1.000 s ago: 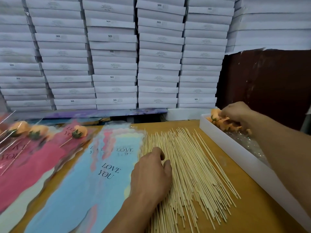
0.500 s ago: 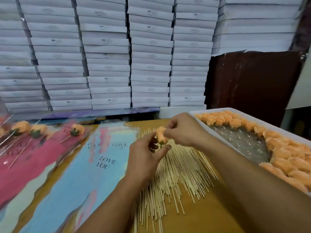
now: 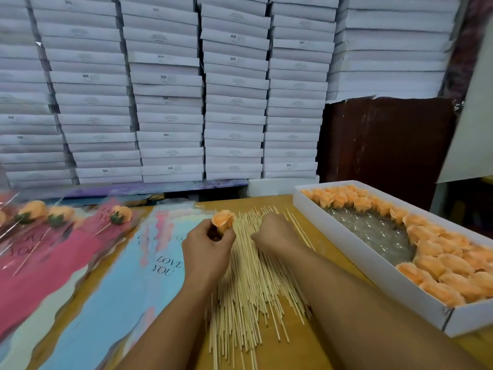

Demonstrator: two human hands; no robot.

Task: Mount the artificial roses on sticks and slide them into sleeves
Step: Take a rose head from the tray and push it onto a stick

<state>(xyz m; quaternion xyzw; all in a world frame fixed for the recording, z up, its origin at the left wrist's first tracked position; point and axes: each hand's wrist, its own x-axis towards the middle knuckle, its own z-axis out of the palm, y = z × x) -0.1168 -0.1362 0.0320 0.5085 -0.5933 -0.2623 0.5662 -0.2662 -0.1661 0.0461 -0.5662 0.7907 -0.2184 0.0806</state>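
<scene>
Tall stacks of flat white boxes (image 3: 170, 84) are piled against the back wall, several marked with a small "SGS" label. To their right, a dark reddish-brown panel (image 3: 386, 140) is seen beneath more white boxes, and a pale board (image 3: 472, 124) is leaned at the far right edge. In front, a yellowish-brown tabletop (image 3: 306, 348) is spread across the lower part of the view.

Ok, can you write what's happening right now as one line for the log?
left hand: holds orange rose | right hand: on bamboo sticks, grip unclear | stage: rose not yet on stick
</scene>
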